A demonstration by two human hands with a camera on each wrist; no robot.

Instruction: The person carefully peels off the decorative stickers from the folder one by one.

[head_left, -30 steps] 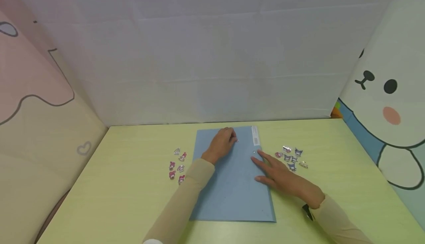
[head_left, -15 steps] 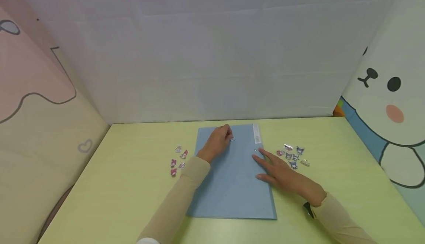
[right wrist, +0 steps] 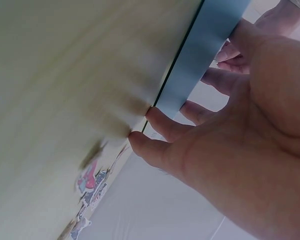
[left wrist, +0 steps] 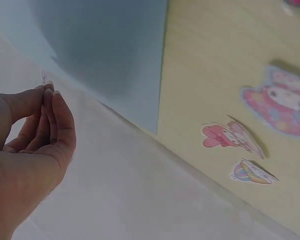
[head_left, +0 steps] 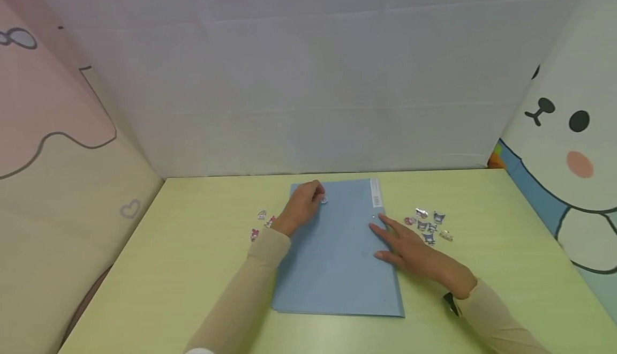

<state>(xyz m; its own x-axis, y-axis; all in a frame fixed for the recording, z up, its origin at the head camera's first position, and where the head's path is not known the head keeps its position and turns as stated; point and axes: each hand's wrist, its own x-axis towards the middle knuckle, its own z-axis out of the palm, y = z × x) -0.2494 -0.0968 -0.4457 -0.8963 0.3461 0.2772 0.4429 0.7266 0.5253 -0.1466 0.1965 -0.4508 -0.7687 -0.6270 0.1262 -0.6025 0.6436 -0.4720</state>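
A blue folder (head_left: pixel 337 273) lies on the pale yellow table, with a white barcode label (head_left: pixel 376 193) at its top right. Above its upper left part, my left hand (head_left: pixel 302 204) pinches a small sticker (head_left: pixel 324 200) between thumb and fingertips. In the left wrist view only a thin, clear edge of that sticker (left wrist: pixel 43 76) shows past the fingertips. My right hand (head_left: pixel 409 247) rests with spread fingers on the folder's right edge, beside a small round fastener (head_left: pixel 373 216). The right wrist view shows the fingers (right wrist: pixel 160 125) at that edge.
Pink character stickers (head_left: pixel 254 234) lie left of the folder, some hidden behind the left sleeve (head_left: pixel 246 290). Several mostly purple and blue stickers (head_left: pixel 429 238) are grouped to the right of it. A white sheet (head_left: pixel 308 75) stands along the table's back edge, with printed panels at both sides.
My left hand has moved left across the top of the folder, carrying the pinched sticker. Its sleeve now covers more of the left stickers. The right hand stays on the folder's edge.
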